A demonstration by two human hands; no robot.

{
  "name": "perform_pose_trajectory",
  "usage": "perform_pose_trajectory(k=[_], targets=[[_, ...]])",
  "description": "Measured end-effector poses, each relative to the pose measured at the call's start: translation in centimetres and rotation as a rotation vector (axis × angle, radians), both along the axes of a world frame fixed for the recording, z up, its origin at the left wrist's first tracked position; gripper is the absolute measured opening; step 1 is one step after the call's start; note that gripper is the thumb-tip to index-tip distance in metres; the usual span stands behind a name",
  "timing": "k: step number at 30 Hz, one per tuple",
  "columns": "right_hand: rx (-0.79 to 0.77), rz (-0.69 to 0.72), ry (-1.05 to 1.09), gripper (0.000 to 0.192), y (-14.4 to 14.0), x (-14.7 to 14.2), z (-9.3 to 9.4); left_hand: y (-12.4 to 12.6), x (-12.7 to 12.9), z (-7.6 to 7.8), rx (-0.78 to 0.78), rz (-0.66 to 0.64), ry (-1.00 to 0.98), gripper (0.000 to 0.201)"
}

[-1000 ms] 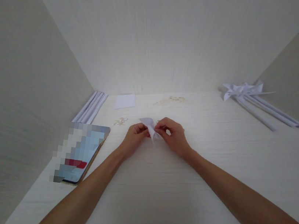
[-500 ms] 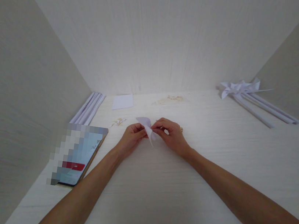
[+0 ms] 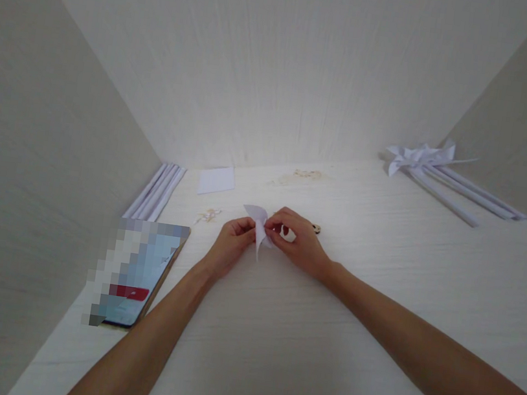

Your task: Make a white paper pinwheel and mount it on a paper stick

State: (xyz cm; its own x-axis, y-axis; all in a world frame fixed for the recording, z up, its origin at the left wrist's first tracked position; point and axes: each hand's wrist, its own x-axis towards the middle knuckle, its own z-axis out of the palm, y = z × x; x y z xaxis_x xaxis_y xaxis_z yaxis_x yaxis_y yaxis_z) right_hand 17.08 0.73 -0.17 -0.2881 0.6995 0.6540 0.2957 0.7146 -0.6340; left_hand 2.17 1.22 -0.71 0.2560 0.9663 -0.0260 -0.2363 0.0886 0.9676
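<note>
A white paper pinwheel [image 3: 260, 222] with curled blades is held between both hands above the middle of the table. My left hand [image 3: 234, 240] pinches it from the left, its thumb and fingers closed on the paper. At its centre, the thumb and fingertips of my right hand [image 3: 297, 240] are pressed together; whether a small part sits between them I cannot make out. Just behind the right hand lies a small dark-and-tan looped object [image 3: 316, 229], mostly hidden by the hand.
A square of white paper [image 3: 217, 180] lies at the back. Small thin pieces [image 3: 210, 215] are scattered left of the hands. Rolled paper sticks [image 3: 155, 191] rest by the left wall, above a phone [image 3: 148, 279]. Pinwheels on paper sticks [image 3: 420, 159] lie at the back right.
The pinwheel has turned slightly between the hands, and its lower blade now points more straight down. My right thumb and fingers form a wider loop. More of the looped object shows.
</note>
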Motion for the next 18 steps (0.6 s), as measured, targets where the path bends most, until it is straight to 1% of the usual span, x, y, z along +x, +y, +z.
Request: perform_pose_trajectory(k=[3, 6, 18], targets=[[-0.010, 0.025, 0.031, 0.007, 0.04, 0.15, 0.05, 0.08, -0.08, -0.03, -0.015, -0.022, -0.057, 0.014], [0.000, 0.040, 0.041, 0.010, 0.14, 0.28, -0.02, 0.12, -0.16, -0.02, -0.033, 0.002, -0.079, 0.016], [0.033, -0.035, -0.009, 0.012, 0.08, 0.27, -0.24, 0.10, 0.00, 0.17, -0.041, 0.011, -0.061, 0.016]])
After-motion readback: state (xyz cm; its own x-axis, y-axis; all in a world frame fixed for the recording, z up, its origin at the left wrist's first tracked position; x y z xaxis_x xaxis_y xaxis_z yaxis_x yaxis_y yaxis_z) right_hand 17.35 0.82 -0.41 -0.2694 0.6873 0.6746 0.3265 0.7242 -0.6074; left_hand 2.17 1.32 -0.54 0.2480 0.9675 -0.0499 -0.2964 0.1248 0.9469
